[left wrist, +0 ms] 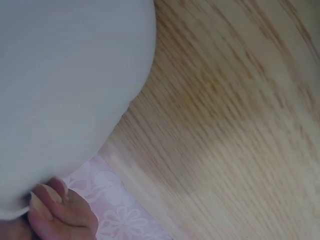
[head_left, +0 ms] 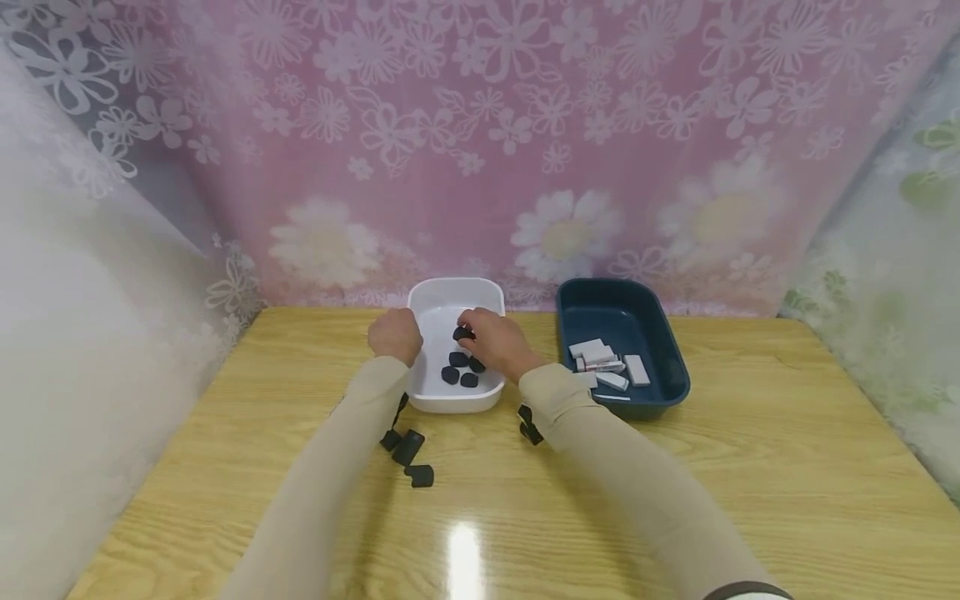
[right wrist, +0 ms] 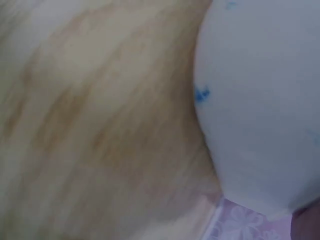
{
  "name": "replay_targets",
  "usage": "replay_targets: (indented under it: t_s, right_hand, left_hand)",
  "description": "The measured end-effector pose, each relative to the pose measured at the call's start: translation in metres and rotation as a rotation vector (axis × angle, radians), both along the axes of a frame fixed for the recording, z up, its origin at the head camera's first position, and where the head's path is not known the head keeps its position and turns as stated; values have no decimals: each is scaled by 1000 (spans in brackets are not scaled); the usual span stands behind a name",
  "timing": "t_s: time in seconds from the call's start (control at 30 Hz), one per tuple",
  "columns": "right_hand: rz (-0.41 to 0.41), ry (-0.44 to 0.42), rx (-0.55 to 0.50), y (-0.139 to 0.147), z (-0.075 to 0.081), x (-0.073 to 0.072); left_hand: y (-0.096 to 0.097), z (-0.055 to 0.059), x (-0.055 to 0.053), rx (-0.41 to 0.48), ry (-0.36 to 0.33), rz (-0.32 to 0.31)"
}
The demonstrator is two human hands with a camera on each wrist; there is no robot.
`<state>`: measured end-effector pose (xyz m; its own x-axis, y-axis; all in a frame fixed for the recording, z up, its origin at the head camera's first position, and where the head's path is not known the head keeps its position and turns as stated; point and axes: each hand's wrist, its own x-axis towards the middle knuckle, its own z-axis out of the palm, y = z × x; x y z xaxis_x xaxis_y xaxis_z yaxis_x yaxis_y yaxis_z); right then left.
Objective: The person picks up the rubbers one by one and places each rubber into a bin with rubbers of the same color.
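In the head view, a white plastic basin (head_left: 454, 403) stands on the table with several small black rounded pieces (head_left: 458, 359) on its floor. My left hand (head_left: 395, 336) is at the basin's left rim; in the left wrist view its curled fingers (left wrist: 55, 202) grip the edge. Inside the basin, my right hand (head_left: 497, 340) pinches a black rounded piece (head_left: 462, 332) between thumb and fingers. The right wrist view shows mostly the basin's outer wall (right wrist: 260, 100), which has blue marks, and only a sliver of the hand.
To the right stands a dark blue basin (head_left: 678, 375) holding several white boxes (head_left: 637, 370), partly behind the right sleeve. Black blocky items (head_left: 408, 447) show beside the left forearm, and more black parts (head_left: 529, 425) by the right wrist. A floral curtain (head_left: 465, 167) hangs behind the wooden table (head_left: 480, 508).
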<state>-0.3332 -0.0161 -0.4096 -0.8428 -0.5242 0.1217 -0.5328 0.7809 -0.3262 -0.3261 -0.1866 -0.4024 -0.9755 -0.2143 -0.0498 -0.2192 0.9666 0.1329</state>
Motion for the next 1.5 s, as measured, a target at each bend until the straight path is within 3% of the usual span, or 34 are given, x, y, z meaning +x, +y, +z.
replay_targets:
  t_s: [0.37,0.73,1.0,1.5]
  right_hand:
    - [-18,50,35,-2,-9,0]
    - [-2,94,208,-4,-6,-1]
    - [9,120,309,-5,-6,5]
    - [-4,133,361,-7,-7,6]
  left_hand:
    - [0,-1,1,-13,10,8]
    - [-1,1,-3,-7,9,-3]
    - [1,1,2,13,-17,-8]
    - [2,-2,3,18,-1,2]
